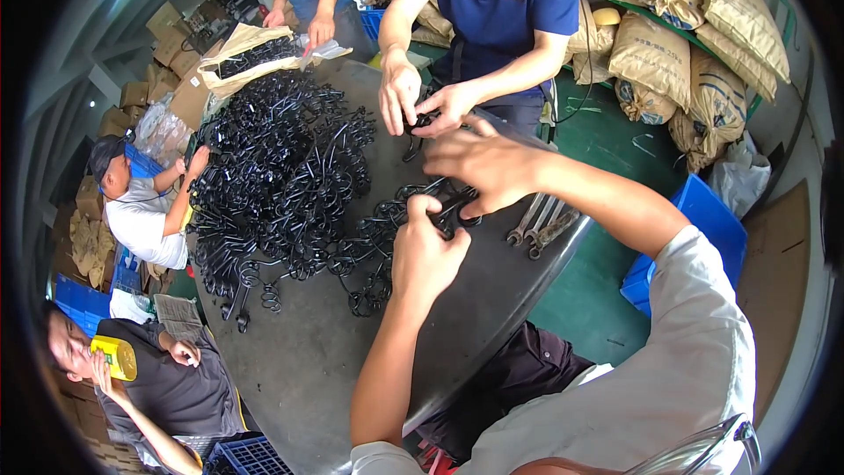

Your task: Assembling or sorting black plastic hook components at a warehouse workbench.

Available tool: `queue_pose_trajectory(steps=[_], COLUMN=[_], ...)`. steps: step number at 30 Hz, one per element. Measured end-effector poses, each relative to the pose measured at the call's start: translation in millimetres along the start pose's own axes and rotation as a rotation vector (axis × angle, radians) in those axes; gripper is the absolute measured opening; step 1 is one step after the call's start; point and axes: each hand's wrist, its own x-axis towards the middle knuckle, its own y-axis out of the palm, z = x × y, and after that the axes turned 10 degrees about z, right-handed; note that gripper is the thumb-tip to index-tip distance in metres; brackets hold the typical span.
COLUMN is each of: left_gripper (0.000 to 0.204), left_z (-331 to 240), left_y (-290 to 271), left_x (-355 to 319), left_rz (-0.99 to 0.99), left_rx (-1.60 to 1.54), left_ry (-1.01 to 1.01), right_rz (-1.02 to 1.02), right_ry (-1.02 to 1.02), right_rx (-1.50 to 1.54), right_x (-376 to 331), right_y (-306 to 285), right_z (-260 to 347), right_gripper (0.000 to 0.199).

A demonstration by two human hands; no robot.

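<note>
My left hand (429,251) is closed, thumb and index finger pinching a black coiled part (450,211) above the table. From the other side my right hand (488,167) reaches over it, fingers bent and thumb against the same dark part. My fingers hide much of its shape. Close by on the left lies a small tangle of black coiled parts (378,233), joined to a large heap of similar black parts (272,149). Across from me, a co-worker's hands (431,105) hold another small black piece, just beyond my right hand.
Metal wrenches (541,224) lie right of my hands near the edge of the dark round table (325,369). An open carton (251,57) of black parts sits at the far left. Other people surround the table; one holds a yellow container (116,358). A blue bin (694,220) and sacks (651,57) stand right.
</note>
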Motion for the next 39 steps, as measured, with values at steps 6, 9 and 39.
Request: queue_pose_trajectory(steps=[6,9,39], left_gripper=[0.037,0.036,0.063], left_z=[32,54,34], left_y=[1,4,-10], left_x=[-78,-99,-83], left_rz=[-0.010,-0.030,-0.129], left_rx=[0.139,0.105,-0.021], left_ry=[0.043,0.064,0.196], right_rz=[0.025,0.070,-0.093], right_ry=[-0.011,0.090,-0.117], right_rx=[-0.093,-0.075,0.549], right_x=[22,24,-8], right_y=[12,10,-3], right_z=[2,8,-42], right_gripper=[0.055,0.054,0.071])
